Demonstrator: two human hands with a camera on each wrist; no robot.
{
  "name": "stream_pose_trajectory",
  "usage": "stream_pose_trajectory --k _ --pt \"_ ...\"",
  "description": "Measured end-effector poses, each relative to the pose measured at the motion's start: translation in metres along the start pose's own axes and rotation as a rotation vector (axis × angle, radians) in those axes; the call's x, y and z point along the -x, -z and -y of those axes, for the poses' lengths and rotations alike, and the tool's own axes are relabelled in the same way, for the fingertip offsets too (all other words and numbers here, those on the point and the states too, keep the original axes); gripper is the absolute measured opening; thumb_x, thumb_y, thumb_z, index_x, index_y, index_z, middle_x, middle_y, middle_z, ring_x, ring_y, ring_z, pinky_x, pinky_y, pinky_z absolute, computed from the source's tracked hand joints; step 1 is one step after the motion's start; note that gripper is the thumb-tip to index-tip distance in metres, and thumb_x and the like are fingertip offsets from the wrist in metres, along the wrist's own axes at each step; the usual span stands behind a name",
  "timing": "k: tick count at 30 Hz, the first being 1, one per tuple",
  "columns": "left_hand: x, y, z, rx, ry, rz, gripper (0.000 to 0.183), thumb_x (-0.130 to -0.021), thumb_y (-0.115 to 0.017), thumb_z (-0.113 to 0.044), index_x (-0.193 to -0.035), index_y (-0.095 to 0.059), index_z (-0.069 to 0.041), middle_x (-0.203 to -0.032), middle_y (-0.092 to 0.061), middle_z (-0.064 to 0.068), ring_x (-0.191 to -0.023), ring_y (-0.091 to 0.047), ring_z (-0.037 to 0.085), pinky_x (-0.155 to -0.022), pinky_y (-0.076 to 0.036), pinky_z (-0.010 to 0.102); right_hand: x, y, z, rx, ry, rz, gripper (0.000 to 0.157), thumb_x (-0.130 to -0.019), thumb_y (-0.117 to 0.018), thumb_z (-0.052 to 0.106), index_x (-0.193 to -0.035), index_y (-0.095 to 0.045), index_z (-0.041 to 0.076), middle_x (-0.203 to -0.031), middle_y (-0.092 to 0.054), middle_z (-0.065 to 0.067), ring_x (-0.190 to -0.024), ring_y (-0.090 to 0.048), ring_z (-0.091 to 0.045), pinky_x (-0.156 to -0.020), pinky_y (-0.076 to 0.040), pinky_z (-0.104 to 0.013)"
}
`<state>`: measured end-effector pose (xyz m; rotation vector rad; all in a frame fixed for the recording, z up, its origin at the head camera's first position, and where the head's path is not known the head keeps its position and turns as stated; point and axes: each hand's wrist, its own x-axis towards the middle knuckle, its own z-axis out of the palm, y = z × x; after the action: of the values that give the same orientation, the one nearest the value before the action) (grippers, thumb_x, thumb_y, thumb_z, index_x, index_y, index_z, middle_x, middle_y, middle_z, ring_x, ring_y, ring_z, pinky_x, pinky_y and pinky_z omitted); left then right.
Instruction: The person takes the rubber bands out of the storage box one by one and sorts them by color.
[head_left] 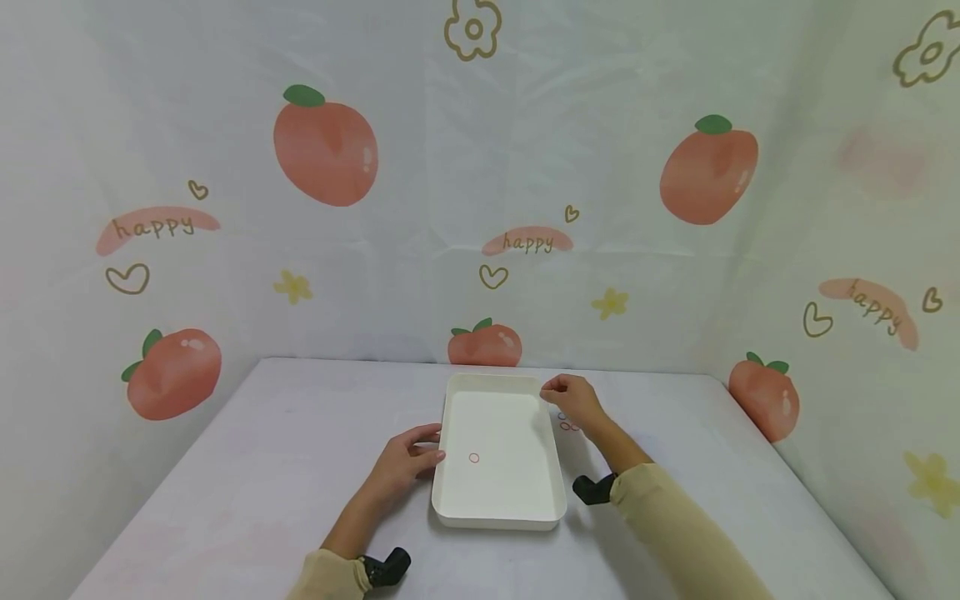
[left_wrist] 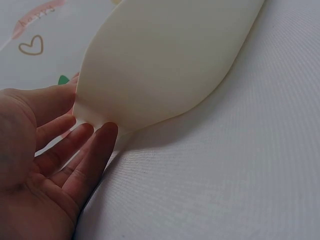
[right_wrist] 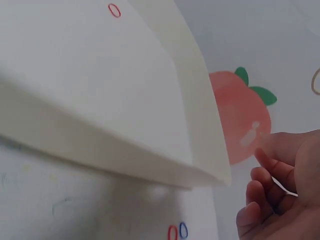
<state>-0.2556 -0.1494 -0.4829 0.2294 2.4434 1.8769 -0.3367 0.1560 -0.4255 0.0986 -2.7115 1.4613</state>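
A white rectangular tray [head_left: 498,518] with raised walls lies on the table, and one small red ring [head_left: 474,457] is inside it. At the tray's left side, my left hand [head_left: 405,454] holds the wall, thumb at the rim and fingertips against the lower edge in the left wrist view. My right hand [head_left: 573,398] is beside the far right corner, thumb and index fingertip close together and the other fingers curled. I cannot tell whether something tiny is between those fingertips. Just right of the tray lie several small rings, among them a red ring [right_wrist: 172,232] and a blue ring [right_wrist: 183,230].
A white cloth-covered table [head_left: 300,433] carries the tray. Behind and beside it hangs a white curtain [head_left: 420,167] printed with peaches, hearts and flowers. Both wrists wear black camera straps, the left strap [head_left: 386,569] near the table's front and the right strap [head_left: 595,489] beside the tray.
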Motion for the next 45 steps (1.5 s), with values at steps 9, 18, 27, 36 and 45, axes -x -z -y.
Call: stream_pose_trajectory --k 9,18,27,36,45 --pt "0.0 -0.002 -0.004 0.024 0.001 -0.007 0.051 -0.088 -0.072 -0.013 -0.135 -0.055 -0.003 -0.124 -0.06 0.016 -0.097 -0.065 0.024 -0.077 -0.055 0.036 0.001 -0.011 0.015 -0.037 0.013 0.079 0.01 -0.091 -0.068 0.012 -0.093 -0.067 0.003 -0.087 -0.063 -0.007 -0.084 -0.055 -0.029 -0.065 -0.045 -0.03" --pt "-0.001 -0.001 -0.003 0.007 -0.001 -0.001 0.051 -0.088 -0.072 -0.015 -0.135 -0.054 -0.003 -0.125 -0.059 0.016 -0.097 -0.065 0.023 -0.077 -0.055 0.035 0.001 -0.03 0.022 -0.04 0.023 0.18 0.008 -0.09 -0.069 0.013 -0.095 -0.068 0.005 -0.084 -0.063 -0.003 -0.079 -0.057 -0.026 -0.064 -0.048 -0.03" --pt "0.0 0.001 0.0 0.017 -0.006 0.011 0.052 -0.089 -0.071 -0.014 -0.136 -0.053 -0.002 -0.126 -0.059 0.017 -0.099 -0.065 0.025 -0.079 -0.055 0.036 0.006 -0.047 0.027 -0.036 0.03 0.333 0.01 -0.09 -0.069 0.012 -0.096 -0.068 0.005 -0.083 -0.063 -0.003 -0.075 -0.055 -0.019 -0.064 -0.049 -0.028" --pt "0.0 0.001 -0.001 0.006 0.008 0.007 0.053 -0.089 -0.071 -0.017 -0.137 -0.053 -0.003 -0.127 -0.059 0.017 -0.099 -0.065 0.025 -0.079 -0.055 0.037 0.005 -0.057 0.021 -0.082 0.071 0.517 0.015 -0.088 -0.069 0.008 -0.102 -0.069 0.001 -0.081 -0.064 -0.003 -0.074 -0.059 -0.018 -0.066 -0.05 -0.029" --pt "-0.001 -0.001 -0.002 0.017 0.012 0.001 0.052 -0.089 -0.072 -0.014 -0.136 -0.054 -0.002 -0.125 -0.059 0.018 -0.098 -0.066 0.026 -0.077 -0.055 0.038 0.009 -0.065 0.021 -0.047 0.142 0.613 0.017 -0.086 -0.072 0.004 -0.102 -0.072 0.003 -0.077 -0.061 0.0 -0.067 -0.053 -0.013 -0.061 -0.044 -0.024"
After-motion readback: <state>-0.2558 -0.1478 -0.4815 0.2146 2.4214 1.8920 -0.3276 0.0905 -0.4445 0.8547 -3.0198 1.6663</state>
